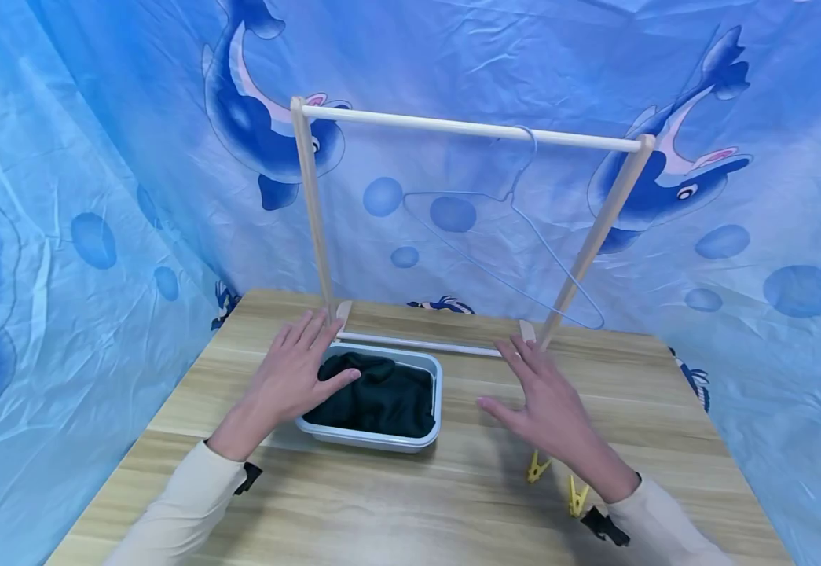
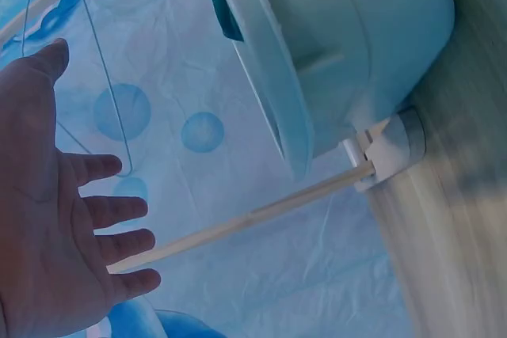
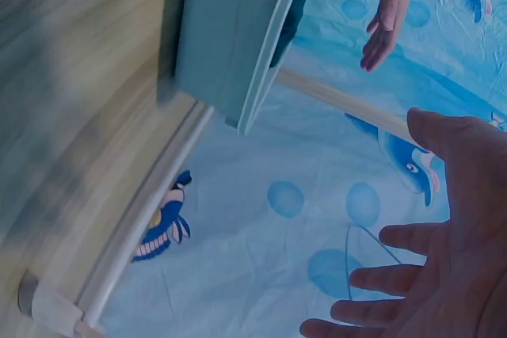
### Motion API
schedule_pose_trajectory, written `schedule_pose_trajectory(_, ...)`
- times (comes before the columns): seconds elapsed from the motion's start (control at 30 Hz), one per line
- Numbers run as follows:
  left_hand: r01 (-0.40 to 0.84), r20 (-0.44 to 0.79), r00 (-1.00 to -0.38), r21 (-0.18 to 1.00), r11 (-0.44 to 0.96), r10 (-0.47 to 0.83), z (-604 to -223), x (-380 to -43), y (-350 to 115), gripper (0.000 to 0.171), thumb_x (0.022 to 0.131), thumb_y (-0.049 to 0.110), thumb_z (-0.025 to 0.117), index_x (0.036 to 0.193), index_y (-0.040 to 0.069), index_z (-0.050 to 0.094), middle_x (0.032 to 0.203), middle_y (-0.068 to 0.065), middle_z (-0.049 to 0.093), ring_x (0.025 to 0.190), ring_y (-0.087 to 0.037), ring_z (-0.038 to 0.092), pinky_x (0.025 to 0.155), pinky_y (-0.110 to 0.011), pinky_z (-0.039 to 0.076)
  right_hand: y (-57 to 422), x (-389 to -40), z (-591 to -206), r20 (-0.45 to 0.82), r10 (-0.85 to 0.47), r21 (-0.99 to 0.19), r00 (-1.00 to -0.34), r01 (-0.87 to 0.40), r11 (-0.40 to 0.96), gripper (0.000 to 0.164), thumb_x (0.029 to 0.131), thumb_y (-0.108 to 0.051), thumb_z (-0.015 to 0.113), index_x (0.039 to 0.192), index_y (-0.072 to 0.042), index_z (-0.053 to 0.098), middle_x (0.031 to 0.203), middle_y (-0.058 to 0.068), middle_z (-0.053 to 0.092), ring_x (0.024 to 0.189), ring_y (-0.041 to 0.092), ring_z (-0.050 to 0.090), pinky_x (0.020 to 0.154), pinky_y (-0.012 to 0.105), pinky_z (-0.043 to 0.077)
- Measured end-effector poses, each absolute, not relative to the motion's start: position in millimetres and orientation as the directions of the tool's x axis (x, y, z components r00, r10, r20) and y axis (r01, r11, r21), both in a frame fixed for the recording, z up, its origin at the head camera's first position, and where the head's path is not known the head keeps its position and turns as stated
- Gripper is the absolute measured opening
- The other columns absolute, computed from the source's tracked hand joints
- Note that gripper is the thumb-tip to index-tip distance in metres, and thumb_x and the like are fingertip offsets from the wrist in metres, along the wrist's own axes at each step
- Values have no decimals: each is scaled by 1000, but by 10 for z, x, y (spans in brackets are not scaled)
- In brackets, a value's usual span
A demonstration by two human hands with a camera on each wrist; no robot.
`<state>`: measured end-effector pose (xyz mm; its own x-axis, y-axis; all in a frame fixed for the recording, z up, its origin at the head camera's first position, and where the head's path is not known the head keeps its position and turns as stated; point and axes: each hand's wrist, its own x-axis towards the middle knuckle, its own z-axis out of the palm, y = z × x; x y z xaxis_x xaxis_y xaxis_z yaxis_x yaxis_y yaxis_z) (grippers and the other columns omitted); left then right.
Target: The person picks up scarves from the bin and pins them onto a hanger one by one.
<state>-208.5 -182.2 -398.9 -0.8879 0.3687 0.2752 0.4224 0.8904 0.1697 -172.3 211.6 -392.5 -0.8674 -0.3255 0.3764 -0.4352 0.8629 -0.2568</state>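
My left hand [image 1: 293, 369] hovers over the left side of a pale basin [image 1: 382, 442], fingers spread and nothing in them. Inside the basin lies a bunched dark green cloth [image 1: 382, 397]. In the left wrist view the palm of the same hand [image 2: 55, 211] faces the side of the basin [image 2: 356, 45]. To the right of the basin, my right hand [image 1: 547, 401] is held above the table, fingers straight and thumb out. Two yellow clothespins [image 1: 537, 467] lie below that hand and wrist. A thin wire hanger [image 1: 467, 255] hangs from the rack's top bar.
A wooden rack with a white top bar [image 1: 452, 127] stands at the back of the wood-grain table [image 1: 410, 511]. Its white lower bar [image 1: 424, 344] runs just behind the basin. Blue dolphin-printed sheeting [image 1: 134, 118] encloses the table at the back and sides.
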Motion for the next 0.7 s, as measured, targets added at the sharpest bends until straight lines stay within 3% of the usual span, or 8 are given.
schedule_pose_trajectory(0.3,434,242,-894,245,867,378,-4068,-2130,-1728,92,96,69,52,163,12,26,166,-18,26,153,-40,22,121,-61,17,1921,-1816,-4124,366,-374,-311,-852,-491,814,87,87,-63,71,157,-18,43,158,15,43,141,40,45,101,64,45)
schedule_pose_trajectory(0.7,438,266,-890,270,857,371,-4213,-2157,-1657,89,96,69,53,159,9,35,159,-19,40,147,-41,35,117,-61,26,1656,-1825,-4428,313,-420,-380,-852,-517,767,88,86,-69,68,156,-22,44,158,7,45,143,34,44,103,60,46)
